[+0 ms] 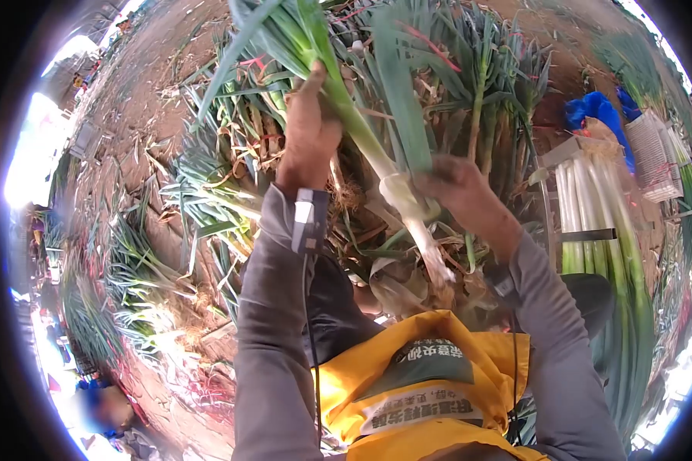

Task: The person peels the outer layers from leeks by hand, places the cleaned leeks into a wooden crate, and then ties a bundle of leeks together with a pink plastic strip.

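A thick green onion point(361, 142) slants across the middle, its green leaves up and its pale root end pointing down toward my lap. My left hand point(311, 127) is closed around its upper stalk, where the leaves begin. Beside the white lower stalk, my right hand point(463, 192) is closed on a long loose outer leaf point(401, 92), which stands up from the fingers and is blurred. A collar of peeled skin point(398, 186) shows on the stalk next to that hand. The right fingertips are partly smeared by motion.
Bundled green onions point(507, 84) stand in front, with more bunches point(207, 192) on the soil at left. Cleaned onions with long white stalks point(592, 200) lie in a holder at right, near a blue bag point(603, 119). A yellow apron point(430, 369) covers my lap.
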`<action>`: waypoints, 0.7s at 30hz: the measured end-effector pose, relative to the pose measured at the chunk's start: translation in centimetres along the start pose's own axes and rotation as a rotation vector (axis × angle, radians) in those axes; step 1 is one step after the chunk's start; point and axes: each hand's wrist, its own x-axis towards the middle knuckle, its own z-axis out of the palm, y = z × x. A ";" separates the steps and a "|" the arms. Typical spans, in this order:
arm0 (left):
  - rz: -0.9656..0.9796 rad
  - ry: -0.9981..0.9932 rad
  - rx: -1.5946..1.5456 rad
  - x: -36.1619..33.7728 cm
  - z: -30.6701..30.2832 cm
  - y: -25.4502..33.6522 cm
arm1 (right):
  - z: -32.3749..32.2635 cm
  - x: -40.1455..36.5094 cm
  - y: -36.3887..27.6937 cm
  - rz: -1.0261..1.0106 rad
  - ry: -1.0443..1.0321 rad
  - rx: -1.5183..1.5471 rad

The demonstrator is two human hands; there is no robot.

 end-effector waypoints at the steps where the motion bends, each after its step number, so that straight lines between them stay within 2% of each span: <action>1: 0.035 0.088 -0.036 0.4 -0.4 0.3 | -0.8 -1.6 1.8 -0.036 -0.071 -0.252; 2: 0.038 0.093 -0.037 0.3 -0.7 0.8 | -1.4 -3.2 4.4 -0.075 -0.142 -0.504; 4: 0.130 0.147 0.069 0.5 -1.2 1.8 | -0.9 -8.3 8.9 0.137 -0.376 -0.727; 5: 0.226 0.131 0.113 0.3 -1.1 2.0 | 0.3 -9.6 8.4 0.375 -0.790 -1.199; 6: 0.233 0.132 0.115 0.1 -1.3 2.0 | -0.5 -14.1 14.2 0.364 -0.827 -1.194; 8: 0.276 0.067 0.105 -0.4 -0.5 2.3 | -0.5 -14.6 14.5 0.349 -0.852 -1.190; 9: 0.302 0.091 0.120 -0.6 -0.2 2.2 | -1.6 -14.5 14.6 0.394 -0.822 -1.145; 10: 0.294 0.100 0.121 -1.4 0.0 2.2 | -1.1 -13.1 11.2 0.449 -0.800 -1.091; 12: 0.176 0.172 0.060 -1.7 1.3 1.9 | -1.4 -9.1 7.0 0.011 -0.297 -0.808; 13: 0.089 0.122 0.024 -2.4 2.1 1.6 | -2.0 -6.3 5.9 -0.088 -0.239 -0.812; 15: 0.026 0.077 -0.008 -3.5 3.2 0.5 | -1.7 -1.1 1.3 -0.095 -0.001 -0.118; 16: -0.031 0.048 -0.021 -3.9 3.7 0.0 | -1.3 1.5 -0.1 0.055 0.078 0.493; 18: -0.079 0.015 -0.032 -4.0 3.8 -1.1 | 0.3 5.0 -4.5 -0.235 0.143 -0.271; 20: -0.103 -0.053 -0.015 -4.2 4.3 -1.7 | 1.4 7.2 -5.5 -0.232 0.179 -0.202; 21: -0.074 0.000 -0.071 -4.8 5.0 -2.0 | 2.0 7.8 -5.6 -0.226 0.211 -0.138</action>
